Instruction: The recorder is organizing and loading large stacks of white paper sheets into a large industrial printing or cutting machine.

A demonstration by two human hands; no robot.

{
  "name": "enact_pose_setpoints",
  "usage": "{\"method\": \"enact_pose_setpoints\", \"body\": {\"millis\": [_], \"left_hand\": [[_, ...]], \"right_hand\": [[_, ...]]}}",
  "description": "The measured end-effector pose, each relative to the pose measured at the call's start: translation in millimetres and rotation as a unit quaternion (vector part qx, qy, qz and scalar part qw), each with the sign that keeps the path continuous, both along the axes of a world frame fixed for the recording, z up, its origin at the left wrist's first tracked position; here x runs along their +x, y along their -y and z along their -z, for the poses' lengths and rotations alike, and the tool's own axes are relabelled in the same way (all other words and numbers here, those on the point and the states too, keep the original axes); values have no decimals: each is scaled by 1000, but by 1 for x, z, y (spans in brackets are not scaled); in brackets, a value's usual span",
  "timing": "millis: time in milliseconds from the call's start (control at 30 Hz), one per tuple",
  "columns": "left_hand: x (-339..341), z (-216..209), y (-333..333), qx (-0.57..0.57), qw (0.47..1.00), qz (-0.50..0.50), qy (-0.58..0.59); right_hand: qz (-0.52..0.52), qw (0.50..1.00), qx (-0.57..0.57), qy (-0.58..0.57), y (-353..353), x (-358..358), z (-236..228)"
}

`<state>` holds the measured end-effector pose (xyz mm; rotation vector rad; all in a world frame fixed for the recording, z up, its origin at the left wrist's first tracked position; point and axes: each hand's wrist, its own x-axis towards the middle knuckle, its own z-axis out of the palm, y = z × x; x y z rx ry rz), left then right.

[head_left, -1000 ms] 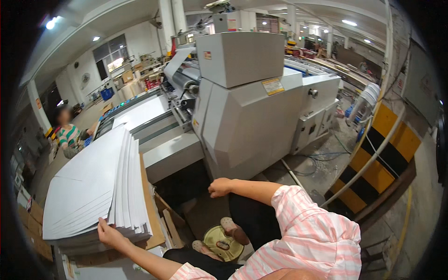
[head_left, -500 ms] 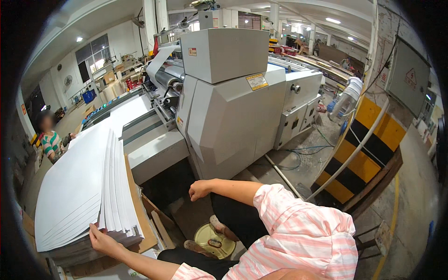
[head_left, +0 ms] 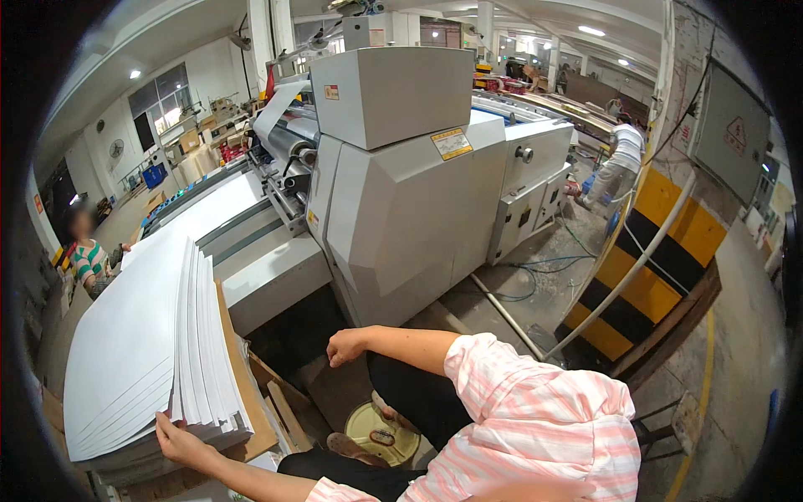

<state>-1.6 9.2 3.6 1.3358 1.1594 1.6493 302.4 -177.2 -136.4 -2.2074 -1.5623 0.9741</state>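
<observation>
My left hand (head_left: 177, 438) is at the near corner of a tall stack of large white paper sheets (head_left: 125, 343), its fingers pinched on a sheet's edge there. The upper sheets are fanned in steps along the near and right sides. Brown board (head_left: 244, 381) shows beneath and beside the pile. My right hand (head_left: 346, 345) hangs closed over my knee, wrist bent, and nothing shows in it. It is apart from the paper and nearest to the dark gap beside the machine.
A large grey machine (head_left: 401, 209) with rollers (head_left: 294, 138) fills the middle. At the far left stands a person in a striped top (head_left: 88, 259); another person (head_left: 623, 155) is at the back right. A yellow-black striped panel (head_left: 644, 259) stands right. A round yellowish lid (head_left: 381, 435) lies by my feet.
The view has shifted slightly. My left hand stays at the paper's corner, and my right hand remains curled. The person at the back right now stands more upright.
</observation>
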Motion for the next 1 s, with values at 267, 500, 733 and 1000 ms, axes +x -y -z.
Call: {"method": "enact_pose_setpoints", "body": {"millis": [267, 500, 733, 1000], "left_hand": [[-1, 4, -4, 20, 1000, -12, 11], [-2, 7, -8, 14, 1000, -6, 19], [-2, 7, -9, 13, 1000, -14, 4], [-3, 8, -8, 11, 1000, -9, 4]], "right_hand": [[15, 1000, 15, 10, 12, 6, -7], [27, 999, 18, 6, 20, 6, -16], [33, 999, 26, 7, 21, 9, -14], [30, 999, 37, 17, 21, 12, -8]]}}
